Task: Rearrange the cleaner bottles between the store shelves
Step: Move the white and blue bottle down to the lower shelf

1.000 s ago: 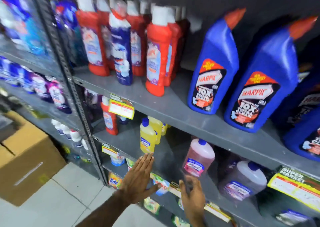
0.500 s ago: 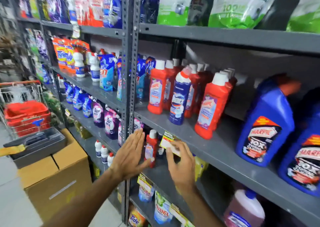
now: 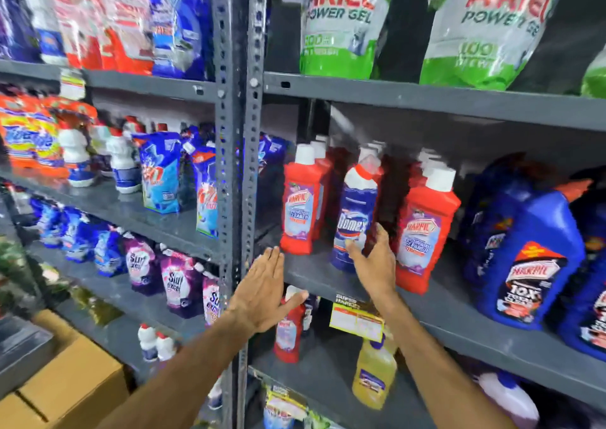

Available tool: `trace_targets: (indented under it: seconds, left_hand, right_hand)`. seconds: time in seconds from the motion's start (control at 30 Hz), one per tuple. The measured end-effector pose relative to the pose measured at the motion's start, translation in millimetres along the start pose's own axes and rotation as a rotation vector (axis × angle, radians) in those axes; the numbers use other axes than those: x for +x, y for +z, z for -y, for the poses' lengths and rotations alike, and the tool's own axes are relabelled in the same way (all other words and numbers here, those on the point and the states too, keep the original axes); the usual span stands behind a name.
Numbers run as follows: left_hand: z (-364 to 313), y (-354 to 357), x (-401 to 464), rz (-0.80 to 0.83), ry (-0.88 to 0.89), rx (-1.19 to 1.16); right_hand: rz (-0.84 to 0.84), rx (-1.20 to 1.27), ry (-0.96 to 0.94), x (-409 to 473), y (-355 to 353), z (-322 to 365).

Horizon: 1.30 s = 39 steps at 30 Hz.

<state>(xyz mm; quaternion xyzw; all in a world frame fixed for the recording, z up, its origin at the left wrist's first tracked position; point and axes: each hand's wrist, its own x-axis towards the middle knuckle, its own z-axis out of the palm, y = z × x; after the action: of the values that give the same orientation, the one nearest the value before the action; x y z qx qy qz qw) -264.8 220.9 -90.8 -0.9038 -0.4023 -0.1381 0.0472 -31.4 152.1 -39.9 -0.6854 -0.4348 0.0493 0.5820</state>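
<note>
Our right hand [image 3: 377, 261] is at the blue Domex bottle [image 3: 352, 219], which stands upright on the middle shelf [image 3: 459, 317] of the right bay, between two rows of red Harpic bottles [image 3: 300, 209]; the nearest red one on its right [image 3: 423, 232] sits just beside it. Thumb is at the bottle's lower front, fingers reach round its right side, so the grip is spread apart and cupping the base; we can't tell if it's actually touching yet, the frame is blurred. Left hand [image 3: 262, 292] is flat, fingers together and extended, holding nothing, hovering in front of the shelf edge near the grey upright post [image 3: 236, 199], above a lone red bottle [image 3: 288, 327] on the shelf below. The Domex looks like the odd one out among the reds, so we judge it's the one to be moved. Handling guess: rigid moulded plastic, likely full so moderately heavy, bottom-weighted, with a glossy label that could be slippery. The tall narrow shape with an angled neck [image 3: 364, 174] probably tips easily if pushed high up. Best hold is round the mid body where it's widest, or at the waist under the neck, not the cap. Neighbouring reds are tightly packed, so lifting straight up and out looks safer than dragging sideways. Big blue Harpic jugs [image 3: 524, 264] further right are well apart, no concern.
</note>
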Motion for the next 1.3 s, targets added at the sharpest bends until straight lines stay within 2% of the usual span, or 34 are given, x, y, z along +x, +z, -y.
trace_targets:
  seconds: [0.2,0.57,0.83,1.07,1.3]
  left_hand:
    - [6.5,11.8,3.0,-0.082,0.027,-0.04]
    - [3.3,-1.8,-8.4,0.032,0.001,-0.063]
    - [28.7,-10.1,-57.1,-0.089,0.015,-0.121]
    - [45.4,26.2,-109.5,-0.013,-0.054,-0.117]
    - [35.9,89.9,-136.2,0.058,-0.088,-0.194]
  right_hand:
    - [0.023,0.002,0.015,8.1,0.5,0.4]
    - [0.069,0.139,-0.013,-27.9,4.7,19.4]
    - [0.143,0.217,-0.111,-79.7,22.7,45.1]
    - [0.259,0.27,-0.082,-128.9,42.8,39.1]
    - [0.333,0.301,0.006,-174.9,55.7,-12.1]
